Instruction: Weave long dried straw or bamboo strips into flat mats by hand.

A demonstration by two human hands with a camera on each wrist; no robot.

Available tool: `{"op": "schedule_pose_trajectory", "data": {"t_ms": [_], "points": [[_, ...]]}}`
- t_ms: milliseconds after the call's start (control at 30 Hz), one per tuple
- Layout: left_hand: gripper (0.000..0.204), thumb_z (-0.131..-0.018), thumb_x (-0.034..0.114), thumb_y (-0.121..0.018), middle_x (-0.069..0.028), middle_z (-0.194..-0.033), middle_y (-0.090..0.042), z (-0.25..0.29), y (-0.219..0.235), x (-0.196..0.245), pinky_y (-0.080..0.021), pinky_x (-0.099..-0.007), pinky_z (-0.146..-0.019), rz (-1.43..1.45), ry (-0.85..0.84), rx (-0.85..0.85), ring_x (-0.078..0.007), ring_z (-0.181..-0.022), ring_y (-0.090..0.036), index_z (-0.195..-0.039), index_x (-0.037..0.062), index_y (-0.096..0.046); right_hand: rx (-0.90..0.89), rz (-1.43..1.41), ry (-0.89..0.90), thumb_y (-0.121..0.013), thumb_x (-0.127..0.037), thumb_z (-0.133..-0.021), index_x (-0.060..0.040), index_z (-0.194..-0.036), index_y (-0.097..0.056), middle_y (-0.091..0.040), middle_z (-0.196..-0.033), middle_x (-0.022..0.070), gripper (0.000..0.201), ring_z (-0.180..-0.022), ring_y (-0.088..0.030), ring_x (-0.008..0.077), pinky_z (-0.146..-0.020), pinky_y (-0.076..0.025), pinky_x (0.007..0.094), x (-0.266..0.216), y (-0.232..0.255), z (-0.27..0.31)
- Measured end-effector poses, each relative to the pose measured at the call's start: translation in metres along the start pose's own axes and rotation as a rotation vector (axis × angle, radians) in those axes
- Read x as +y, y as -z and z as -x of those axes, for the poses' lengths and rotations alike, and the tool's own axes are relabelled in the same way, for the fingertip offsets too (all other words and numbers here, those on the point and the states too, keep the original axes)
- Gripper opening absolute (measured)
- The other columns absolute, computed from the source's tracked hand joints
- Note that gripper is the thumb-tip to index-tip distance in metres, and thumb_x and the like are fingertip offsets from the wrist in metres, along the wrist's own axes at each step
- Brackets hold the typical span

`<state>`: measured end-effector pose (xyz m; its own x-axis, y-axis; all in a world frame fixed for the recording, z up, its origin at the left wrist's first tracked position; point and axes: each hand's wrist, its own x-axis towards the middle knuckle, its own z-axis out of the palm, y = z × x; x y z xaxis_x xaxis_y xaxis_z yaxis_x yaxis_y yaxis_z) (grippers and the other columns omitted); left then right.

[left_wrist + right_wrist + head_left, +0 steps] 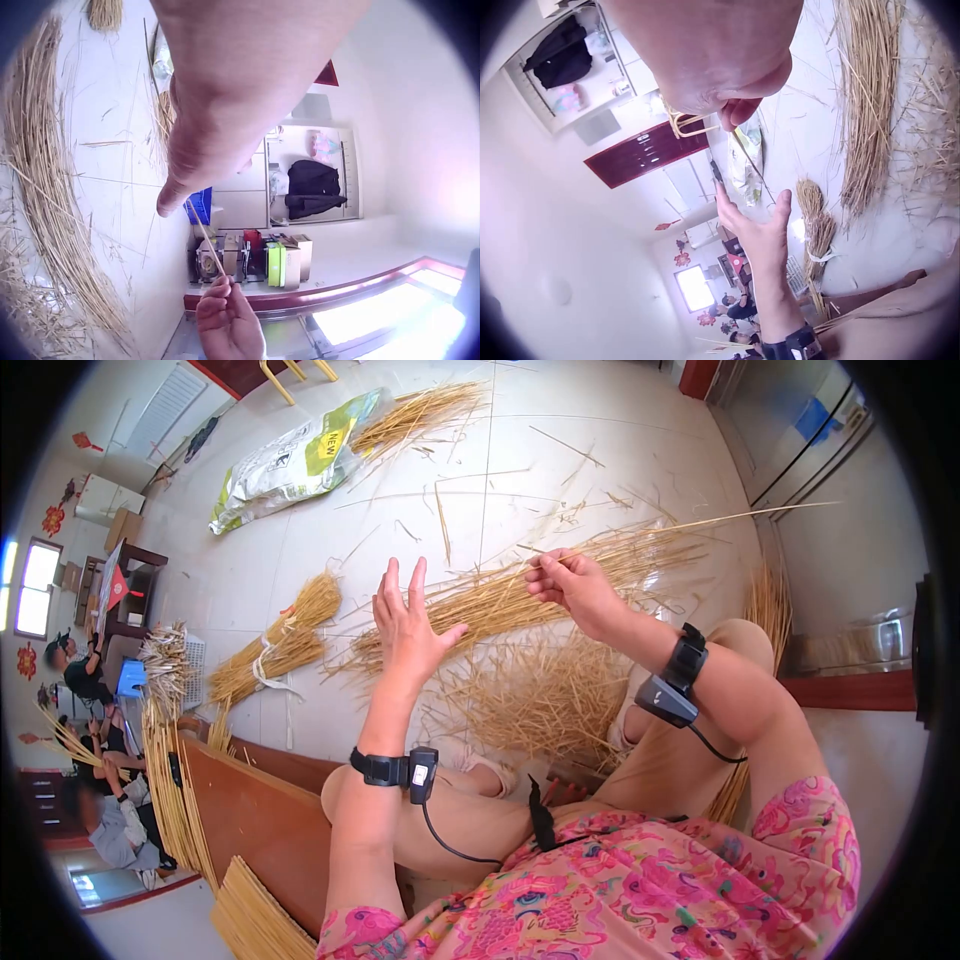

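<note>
My right hand (580,588) pinches a thin straw stalk (209,242) between thumb and fingertips. In the right wrist view the stalk slants away from the fingers toward my left hand (405,628). That left hand is raised, its fingers spread and thumb held apart, with nothing in it. Below both hands, a long loose bundle of straw (480,605) lies across the floor. A heap of short straw pieces (545,695) lies between my feet, nearer to me than the bundle.
A tied straw bundle (262,660) lies to the left, beside a brown wooden board (250,800). Farther off is a white and green bag (290,465) with straw sticking out. Loose stalks litter the tiled floor (400,510). Other people sit at the far left.
</note>
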<state>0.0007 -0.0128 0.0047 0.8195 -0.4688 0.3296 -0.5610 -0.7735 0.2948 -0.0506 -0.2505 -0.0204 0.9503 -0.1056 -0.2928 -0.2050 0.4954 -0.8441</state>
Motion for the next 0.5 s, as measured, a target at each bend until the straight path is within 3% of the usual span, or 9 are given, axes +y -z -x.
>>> {"op": "schedule_pose_trajectory", "data": {"t_ms": [33, 133, 233, 333, 433, 500], "points": [[0.089, -0.060, 0.022, -0.082, -0.0141, -0.142, -0.023, 0.000, 0.000, 0.001, -0.026, -0.0450, -0.104, -0.019, -0.012, 0.002, -0.0363, -0.127, -0.026, -0.136, 0.0147, -0.036, 0.031, 0.008, 0.023, -0.048, -0.019, -0.096, -0.0017, -0.094, -0.055, -0.063, -0.086, 0.0071, 0.019, -0.072, -0.060, 0.0118, -0.066, -0.049, 0.0238, -0.002, -0.001, 0.000], [0.072, -0.063, 0.020, -0.080, -0.0124, -0.133, -0.040, -0.006, 0.009, 0.004, -0.027, -0.0446, -0.103, -0.072, -0.069, 0.087, -0.0311, -0.121, -0.037, -0.127, 0.0122, -0.048, 0.056, 0.022, 0.079, -0.047, -0.019, -0.096, -0.0016, -0.093, -0.055, -0.063, -0.085, 0.0073, 0.020, -0.070, -0.059, 0.0121, -0.064, -0.049, 0.0240, -0.012, -0.004, 0.004], [0.039, -0.072, 0.018, -0.074, -0.0071, -0.108, -0.059, -0.011, 0.011, -0.005, -0.036, -0.0425, -0.095, 0.066, -0.215, 0.022, -0.0250, -0.103, -0.052, -0.108, 0.0097, -0.061, 0.041, 0.022, 0.129, -0.047, -0.019, -0.096, -0.0013, -0.093, -0.055, -0.063, -0.084, 0.0073, 0.020, -0.069, -0.059, 0.0118, -0.064, -0.049, 0.0239, -0.025, -0.006, 0.005], [0.017, -0.076, 0.009, -0.069, -0.0062, -0.086, -0.065, -0.013, 0.014, 0.013, -0.044, -0.0330, -0.081, 0.426, -0.058, 0.036, -0.0203, -0.085, -0.058, -0.092, 0.0040, -0.068, 0.008, 0.037, 0.154, -0.048, -0.018, -0.096, -0.0005, -0.095, -0.056, -0.064, -0.084, 0.0074, 0.020, -0.070, -0.060, 0.0113, -0.064, -0.049, 0.0234, -0.032, -0.008, 0.009], [0.017, -0.077, 0.006, -0.067, -0.0079, -0.084, -0.064, -0.015, 0.008, 0.019, -0.047, -0.0270, -0.071, 0.484, -0.069, 0.015, -0.0178, -0.079, -0.058, -0.093, 0.0028, -0.068, -0.037, 0.054, 0.128, -0.050, -0.018, -0.095, 0.0006, -0.098, -0.058, -0.064, -0.085, 0.0079, 0.020, -0.072, -0.061, 0.0111, -0.065, -0.050, 0.0231, -0.033, -0.013, 0.014], [0.018, -0.076, 0.005, -0.068, -0.0078, -0.083, -0.064, -0.017, 0.008, 0.026, -0.047, -0.0264, -0.071, 0.586, -0.020, -0.008, -0.0162, -0.077, -0.058, -0.094, 0.0027, -0.068, -0.080, 0.067, 0.099, -0.053, -0.017, -0.093, 0.0021, -0.100, -0.061, -0.065, -0.087, 0.0088, 0.022, -0.073, -0.062, 0.0110, -0.064, -0.050, 0.0231, -0.032, -0.015, 0.016]]}}
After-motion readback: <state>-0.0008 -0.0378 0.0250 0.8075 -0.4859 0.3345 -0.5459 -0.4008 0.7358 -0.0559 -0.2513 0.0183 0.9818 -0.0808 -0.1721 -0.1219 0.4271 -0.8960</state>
